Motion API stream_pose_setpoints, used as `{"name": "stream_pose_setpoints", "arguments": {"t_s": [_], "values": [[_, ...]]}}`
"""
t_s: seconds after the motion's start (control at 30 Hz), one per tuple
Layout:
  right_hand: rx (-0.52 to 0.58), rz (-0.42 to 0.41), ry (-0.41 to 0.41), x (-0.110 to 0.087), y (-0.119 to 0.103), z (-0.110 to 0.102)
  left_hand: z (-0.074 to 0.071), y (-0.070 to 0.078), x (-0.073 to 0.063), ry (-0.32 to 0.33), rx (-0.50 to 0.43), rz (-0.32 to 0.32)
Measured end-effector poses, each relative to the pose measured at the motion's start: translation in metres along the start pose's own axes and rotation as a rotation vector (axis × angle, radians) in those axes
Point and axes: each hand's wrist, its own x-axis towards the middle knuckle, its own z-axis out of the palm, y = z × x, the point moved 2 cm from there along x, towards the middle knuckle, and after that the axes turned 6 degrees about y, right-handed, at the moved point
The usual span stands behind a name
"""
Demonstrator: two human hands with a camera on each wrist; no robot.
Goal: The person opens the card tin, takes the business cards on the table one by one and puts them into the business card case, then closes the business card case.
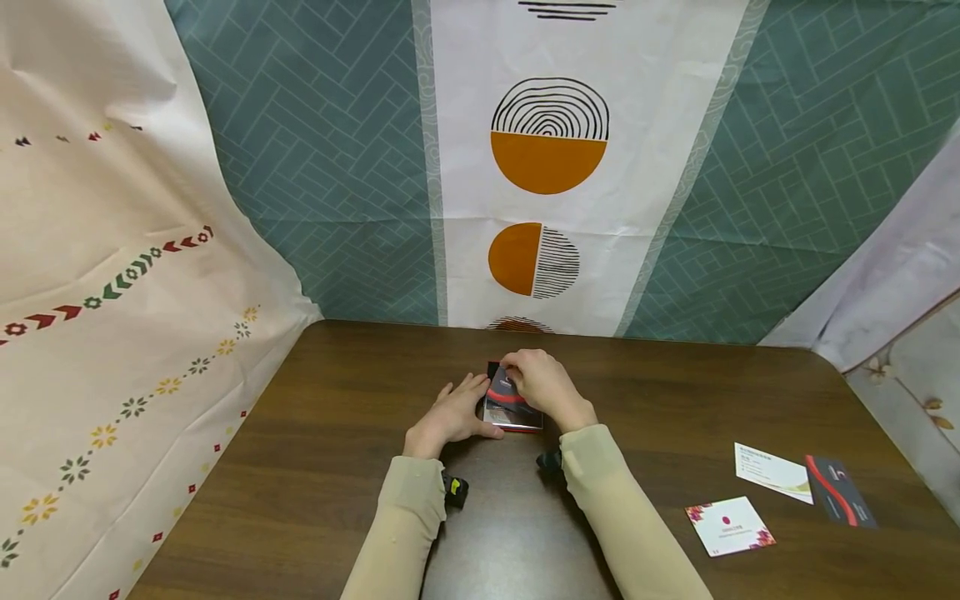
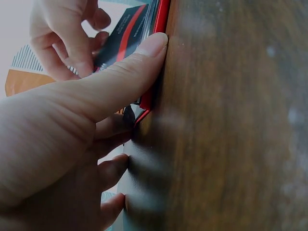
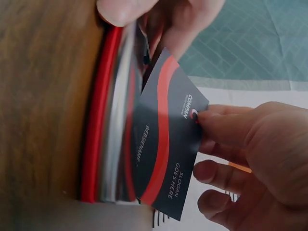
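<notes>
My right hand (image 1: 546,387) pinches a dark grey business card (image 3: 168,134) with a red stripe between thumb and fingers. The card is tilted, its lower edge at a red-edged card case (image 3: 98,125) that lies on the table. Silvery sides and another dark, red-striped surface show inside the case in the right wrist view. My left hand (image 1: 450,414) grips the left part of the case, thumb along its near edge and index finger at the far side. Its other fingers (image 2: 113,171) spread beside the case.
On the right of the brown wooden table (image 1: 360,467) lie a white card (image 1: 772,472), a dark red-striped card (image 1: 840,492) and a white card with pink floral corners (image 1: 729,527). Patterned cloths (image 1: 337,167) hang behind and at both sides.
</notes>
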Motion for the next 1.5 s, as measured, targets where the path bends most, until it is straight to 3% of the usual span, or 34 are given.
{"name": "stream_pose_setpoints", "arguments": {"t_s": [0.27,0.97,1.5], "values": [[-0.021,0.029,-0.057,-0.001,-0.001,0.010,0.000,0.000,0.000,-0.007,0.000,-0.010],[-0.054,0.113,-0.072,-0.001,-0.003,0.021,0.001,-0.001,0.001,0.006,0.012,-0.004],[-0.024,0.109,-0.214,-0.004,-0.009,0.018,0.001,-0.001,0.001,-0.005,0.031,-0.013]]}}
